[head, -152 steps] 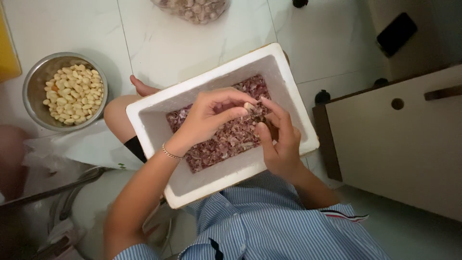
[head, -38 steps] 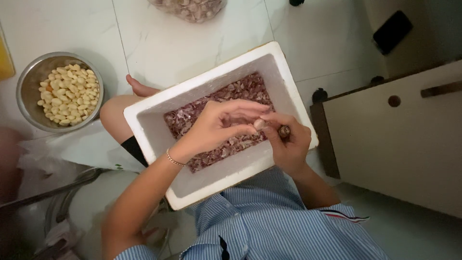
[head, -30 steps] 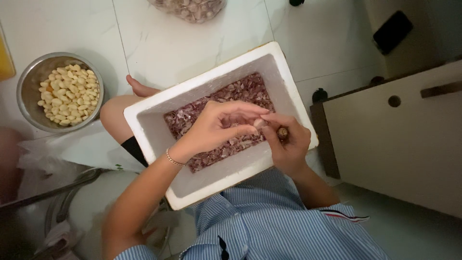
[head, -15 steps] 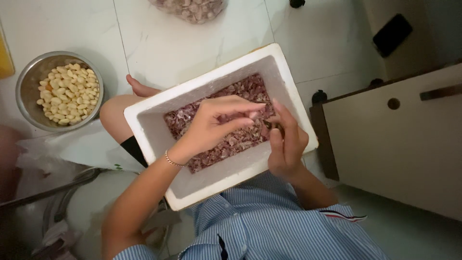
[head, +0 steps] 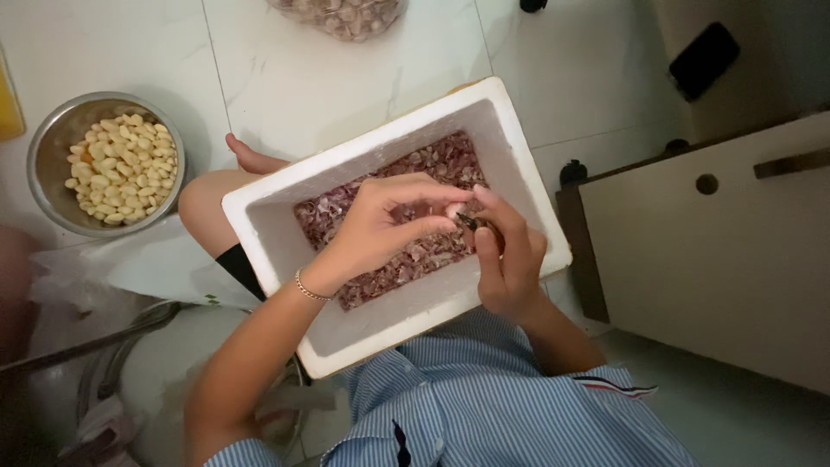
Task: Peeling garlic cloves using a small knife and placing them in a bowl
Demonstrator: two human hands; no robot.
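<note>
A white foam box (head: 519,186) rests on my lap, its bottom covered with purplish garlic skins (head: 437,164). Over the box, my left hand (head: 380,227) and my right hand (head: 506,259) meet fingertip to fingertip. They pinch a small garlic clove (head: 467,221) between them, mostly hidden by the fingers. A thin bracelet circles my left wrist. Both hands hover just above the skins.
A steel bowl (head: 52,138) with peeled pale cloves stands on the tiled floor at the left. A clear container of unpeeled garlic (head: 341,13) sits at the top edge. A beige cabinet (head: 718,251) stands at the right, a white plastic bag (head: 138,264) at the left.
My hands stayed together over the box, fingers shifting slightly as they work the clove. The right hand's fingers have turned more upward around it.
</note>
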